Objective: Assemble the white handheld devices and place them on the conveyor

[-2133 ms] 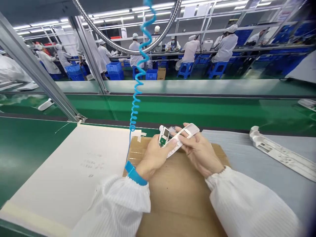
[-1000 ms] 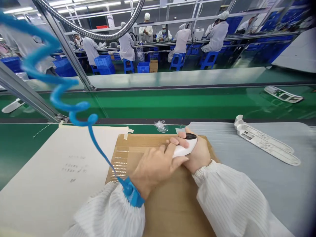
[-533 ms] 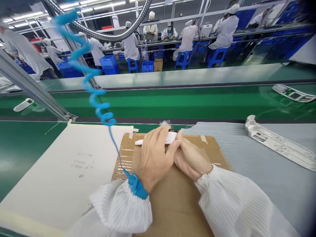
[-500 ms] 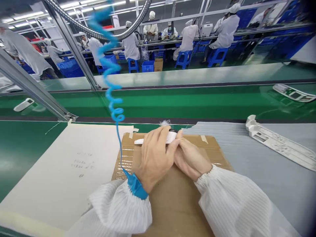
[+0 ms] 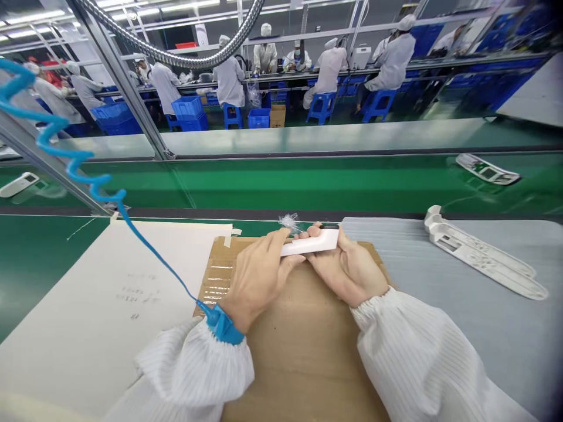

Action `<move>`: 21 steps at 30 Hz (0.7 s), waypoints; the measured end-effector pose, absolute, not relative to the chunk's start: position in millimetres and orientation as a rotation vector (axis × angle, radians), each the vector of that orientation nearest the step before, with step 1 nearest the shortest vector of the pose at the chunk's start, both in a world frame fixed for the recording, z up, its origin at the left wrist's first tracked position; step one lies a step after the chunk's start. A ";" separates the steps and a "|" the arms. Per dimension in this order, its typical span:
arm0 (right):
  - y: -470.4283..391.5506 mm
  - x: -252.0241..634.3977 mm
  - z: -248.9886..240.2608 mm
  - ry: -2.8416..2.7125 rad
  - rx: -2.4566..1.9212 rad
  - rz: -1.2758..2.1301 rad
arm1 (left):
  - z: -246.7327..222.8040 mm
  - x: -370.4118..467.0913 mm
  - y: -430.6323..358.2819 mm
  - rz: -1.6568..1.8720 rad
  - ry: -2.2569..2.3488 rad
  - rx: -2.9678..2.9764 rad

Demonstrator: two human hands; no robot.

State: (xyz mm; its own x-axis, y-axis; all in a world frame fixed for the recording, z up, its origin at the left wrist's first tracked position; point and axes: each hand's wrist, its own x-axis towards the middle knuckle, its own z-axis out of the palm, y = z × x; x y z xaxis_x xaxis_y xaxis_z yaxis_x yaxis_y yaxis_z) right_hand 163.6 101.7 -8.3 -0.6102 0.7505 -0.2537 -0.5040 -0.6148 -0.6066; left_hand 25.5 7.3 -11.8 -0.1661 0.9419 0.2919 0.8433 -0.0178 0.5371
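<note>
The belt (image 5: 272, 184) is running across the view beyond the worktop (image 5: 39, 252), and people in white coats and caps are sitting or standing (image 5: 265, 55) behind it. On the worktop, the paper (image 5: 79, 305) is covering the left, the cardboard (image 5: 316, 351) is occupying the middle, and the grey sheet (image 5: 440, 328) is extending to the right. The shells (image 5: 484, 258), white and elongated, are lying slantwise on the grey sheet.

The left hand (image 5: 259, 275), palm down, is keeping its fingers close together over the left end of the device (image 5: 314, 242), its thumb pressing along the near side. The right hand (image 5: 352, 266), palm partly up, is cupping the thicker, dark-topped right end between thumb and curled fingers. The device, white and slender, is thus being held by both hands above the far part of the cardboard, its long side facing the viewer.

The cord (image 5: 149, 243), blue and coiled at its upper part, is descending to the wristband (image 5: 224, 328) on the left wrist. One open casing (image 5: 488, 170) is resting on the belt at right; a white handset (image 5: 17, 184) is resting there at far left. The clear wrap (image 5: 290, 221) is lying just beyond the cardboard.
</note>
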 end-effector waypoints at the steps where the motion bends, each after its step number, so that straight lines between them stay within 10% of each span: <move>1: 104.4 165.5 -7.5 -0.617 -0.650 2.210 | -11.1 24.7 7.1 0.891 2.087 1.928; 21: 99.8 160.4 -21.1 -1.067 -0.531 1.879 | 6.2 18.7 10.2 1.119 1.368 0.789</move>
